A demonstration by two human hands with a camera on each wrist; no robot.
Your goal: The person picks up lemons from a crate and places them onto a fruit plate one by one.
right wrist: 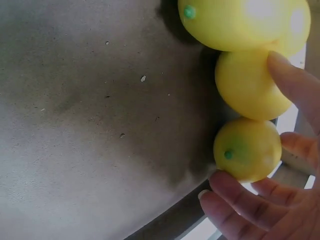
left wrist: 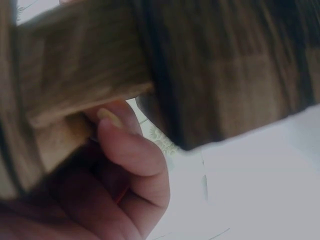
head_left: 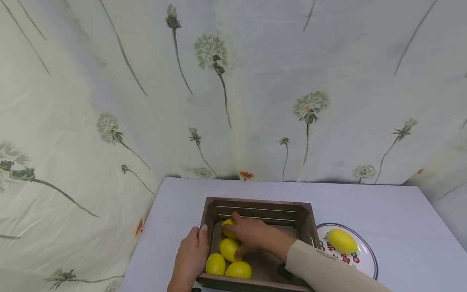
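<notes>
A brown slatted wooden crate (head_left: 262, 201) sits on the table. My left hand (head_left: 191, 252) grips its left side; in the left wrist view the fingers (left wrist: 132, 155) curl around a slat (left wrist: 85, 60). Inside the crate my right hand (head_left: 251, 233) reaches to the left side, where several yellow lemons lie. Its fingers rest loosely along the farthest lemon (right wrist: 247, 150), and its thumb touches the neighbouring lemon (right wrist: 250, 87). Two more lemons, one a front lemon (head_left: 238, 269) and one a corner lemon (head_left: 215, 264), lie at the near left corner.
Right of the crate stands a white plate (head_left: 368, 265) with a dark rim and red print, holding another lemon (head_left: 343, 241). A small black object (head_left: 283, 271) shows in the crate beside the right sleeve. Floral cloth (head_left: 255, 81) hangs behind the white table (head_left: 394, 211).
</notes>
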